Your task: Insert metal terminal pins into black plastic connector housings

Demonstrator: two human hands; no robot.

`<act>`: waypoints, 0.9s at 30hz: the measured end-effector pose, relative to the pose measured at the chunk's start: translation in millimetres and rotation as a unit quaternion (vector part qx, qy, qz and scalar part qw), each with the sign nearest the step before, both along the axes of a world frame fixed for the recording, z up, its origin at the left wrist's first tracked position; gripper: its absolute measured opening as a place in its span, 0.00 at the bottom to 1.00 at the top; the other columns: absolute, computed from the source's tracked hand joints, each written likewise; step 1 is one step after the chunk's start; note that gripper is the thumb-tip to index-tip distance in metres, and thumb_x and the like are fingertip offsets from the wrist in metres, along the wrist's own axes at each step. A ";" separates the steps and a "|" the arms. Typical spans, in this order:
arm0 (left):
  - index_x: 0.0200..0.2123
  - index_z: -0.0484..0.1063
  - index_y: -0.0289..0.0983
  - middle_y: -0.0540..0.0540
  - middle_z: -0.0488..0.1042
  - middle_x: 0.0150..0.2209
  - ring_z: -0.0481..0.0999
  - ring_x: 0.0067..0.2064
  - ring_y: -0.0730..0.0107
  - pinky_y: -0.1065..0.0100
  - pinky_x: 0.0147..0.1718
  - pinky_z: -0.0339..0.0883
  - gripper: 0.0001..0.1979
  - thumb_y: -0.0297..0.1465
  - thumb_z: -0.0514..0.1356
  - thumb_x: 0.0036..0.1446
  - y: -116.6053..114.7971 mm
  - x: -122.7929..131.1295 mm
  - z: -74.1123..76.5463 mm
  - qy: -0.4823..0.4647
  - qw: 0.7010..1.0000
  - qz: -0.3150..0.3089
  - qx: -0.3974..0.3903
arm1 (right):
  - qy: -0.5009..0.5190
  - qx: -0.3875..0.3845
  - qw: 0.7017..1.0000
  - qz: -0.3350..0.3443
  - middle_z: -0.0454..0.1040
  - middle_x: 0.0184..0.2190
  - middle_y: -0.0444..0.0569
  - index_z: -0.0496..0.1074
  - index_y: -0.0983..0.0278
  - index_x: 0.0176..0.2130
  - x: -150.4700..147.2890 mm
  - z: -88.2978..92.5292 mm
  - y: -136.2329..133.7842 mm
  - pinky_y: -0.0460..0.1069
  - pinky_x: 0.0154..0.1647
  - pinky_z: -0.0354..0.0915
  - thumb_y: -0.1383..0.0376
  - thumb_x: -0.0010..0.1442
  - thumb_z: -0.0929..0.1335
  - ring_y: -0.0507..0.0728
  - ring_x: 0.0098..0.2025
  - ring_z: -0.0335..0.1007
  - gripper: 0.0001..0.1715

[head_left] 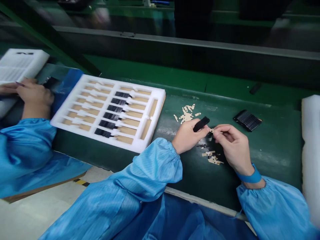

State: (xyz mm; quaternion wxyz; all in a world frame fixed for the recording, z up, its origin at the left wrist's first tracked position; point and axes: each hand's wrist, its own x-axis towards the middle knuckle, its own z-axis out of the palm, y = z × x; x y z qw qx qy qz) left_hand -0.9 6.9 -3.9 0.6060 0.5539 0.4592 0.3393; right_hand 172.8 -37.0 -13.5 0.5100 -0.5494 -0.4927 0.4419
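My left hand [188, 134] is closed around a small black rectangular part [201, 123] that sticks out beyond the fingers. Close to its tip, my right hand [233, 143] pinches a small cream-coloured flat piece [212, 130], and the fingertips of both hands nearly meet there. Behind my left hand lies a loose pile of cream flat pieces [186, 115]. A second group of cream pieces [213, 159] rests on the bench below the hands, beside a few small dark bits [203, 146]. My fingers partly hide the piece being pinched.
A white foam tray [161, 96] with several black parts [115, 109] in its slots stands left. Further left is a co-worker's hand [37, 96] by another white foam block [32, 58]. Stacked black parts [247, 120] lie right, near white foam [311, 133] at the edge.
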 end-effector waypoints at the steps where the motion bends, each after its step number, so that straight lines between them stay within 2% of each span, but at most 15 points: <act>1: 0.33 0.73 0.33 0.54 0.65 0.23 0.63 0.24 0.79 0.74 0.24 0.56 0.11 0.37 0.63 0.58 0.1 -0.1 -0.6 0.013 1.000 0.006 0.015 | -0.020 -0.004 1.000 0.006 0.75 0.36 0.46 0.76 0.62 0.35 0.7 1.6 0.0 0.46 0.36 0.70 0.62 0.60 0.75 0.52 0.34 0.71 0.06; 6: 0.33 0.75 0.35 0.53 0.67 0.25 0.65 0.28 0.76 0.73 0.28 0.57 0.09 0.36 0.63 0.59 0.7 0.0 -5.5 0.063 0.996 0.029 0.064 | -0.074 -0.023 0.997 0.026 0.76 0.30 0.46 0.77 0.62 0.35 0.5 5.3 -1.6 0.46 0.32 0.71 0.59 0.60 0.75 0.52 0.30 0.72 0.09; 9: 0.41 0.78 0.37 0.52 0.72 0.28 0.68 0.29 0.75 0.73 0.30 0.60 0.11 0.36 0.63 0.59 0.3 -0.4 -6.8 0.086 0.992 0.035 0.089 | -0.072 -0.013 0.997 0.013 0.77 0.30 0.45 0.78 0.62 0.37 -1.0 4.3 -2.8 0.47 0.33 0.72 0.59 0.60 0.75 0.52 0.28 0.72 0.09; 11: 0.45 0.78 0.38 0.52 0.75 0.30 0.70 0.31 0.74 0.73 0.32 0.62 0.12 0.36 0.63 0.61 -1.5 -0.8 -6.1 0.093 0.990 0.028 0.106 | -0.073 -0.005 0.997 0.000 0.77 0.30 0.45 0.78 0.62 0.37 -2.0 3.1 -3.4 0.47 0.33 0.72 0.59 0.60 0.75 0.52 0.28 0.72 0.09; 14: 0.43 0.78 0.39 0.52 0.75 0.30 0.72 0.31 0.73 0.73 0.33 0.62 0.09 0.34 0.60 0.62 -6.1 -1.4 -2.4 0.126 0.983 -0.001 0.135 | -0.080 -0.006 0.997 -0.009 0.77 0.30 0.46 0.78 0.61 0.38 -2.8 1.0 -3.9 0.48 0.33 0.73 0.58 0.60 0.75 0.53 0.29 0.72 0.10; 17: 0.45 0.78 0.41 0.52 0.76 0.30 0.73 0.32 0.72 0.73 0.34 0.64 0.10 0.32 0.59 0.63 -10.2 -1.5 2.1 0.162 0.973 -0.006 0.165 | -0.083 -0.012 0.996 -0.024 0.77 0.30 0.46 0.78 0.61 0.38 -2.9 -0.3 -3.5 0.49 0.31 0.73 0.56 0.60 0.75 0.53 0.28 0.72 0.11; 22: 0.44 0.76 0.39 0.52 0.74 0.28 0.70 0.28 0.75 0.74 0.33 0.64 0.09 0.34 0.59 0.64 -12.2 -1.5 4.0 0.135 0.972 0.064 0.183 | -0.078 -0.014 0.994 -0.072 0.75 0.27 0.46 0.77 0.62 0.36 -2.8 0.3 -1.7 0.47 0.27 0.70 0.54 0.60 0.75 0.52 0.26 0.70 0.14; 24: 0.43 0.77 0.38 0.51 0.75 0.30 0.69 0.28 0.76 0.74 0.33 0.64 0.08 0.33 0.59 0.64 -12.3 -1.6 2.5 0.119 0.971 0.058 0.199 | -0.080 -0.013 0.995 -0.054 0.75 0.28 0.46 0.77 0.62 0.36 -2.7 0.6 -2.2 0.48 0.28 0.71 0.54 0.60 0.75 0.53 0.27 0.71 0.14; 27: 0.45 0.78 0.38 0.50 0.78 0.33 0.72 0.30 0.76 0.74 0.35 0.64 0.10 0.30 0.60 0.63 -12.7 -1.6 0.0 0.112 0.971 0.015 0.210 | -0.089 0.014 0.996 -0.029 0.76 0.31 0.47 0.77 0.62 0.38 -2.2 -0.6 -4.6 0.49 0.32 0.73 0.56 0.61 0.75 0.54 0.29 0.72 0.11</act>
